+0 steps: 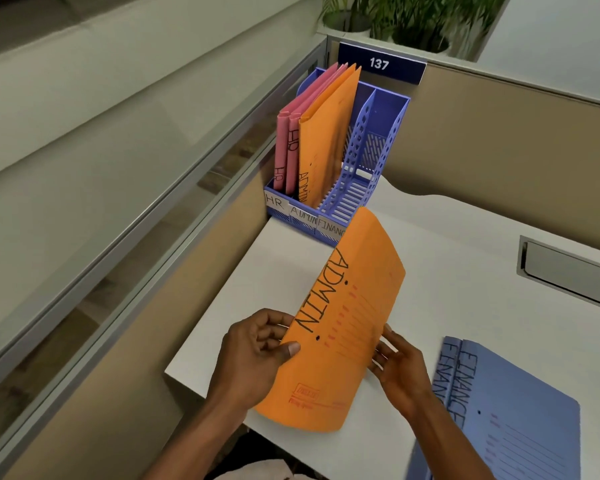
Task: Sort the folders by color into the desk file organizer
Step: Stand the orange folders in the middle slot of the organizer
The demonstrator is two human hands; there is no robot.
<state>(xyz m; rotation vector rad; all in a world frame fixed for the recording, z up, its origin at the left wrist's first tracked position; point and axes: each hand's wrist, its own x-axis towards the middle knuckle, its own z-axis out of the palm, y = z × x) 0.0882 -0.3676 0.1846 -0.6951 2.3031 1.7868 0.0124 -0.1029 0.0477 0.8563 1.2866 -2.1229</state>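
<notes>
An orange folder (347, 317) marked ADMIN is held tilted above the desk, in front of the blue file organizer (381, 133). My left hand (257, 355) grips its left edge and my right hand (399, 365) grips its right edge. In the organizer, two pink HR folders (286, 147) stand in the left slot and one orange ADMIN folder (329, 133) stands in the middle slot. The right slot, labelled FINANCE, holds nothing. Two blue FINANCE folders (513, 410) lie flat on the desk at the lower right.
The white desk (447, 271) has a grey cable hatch (568, 268) at the right. Beige partition walls with a 137 sign (378, 64) close in the back and left sides. Plants stand behind the partition.
</notes>
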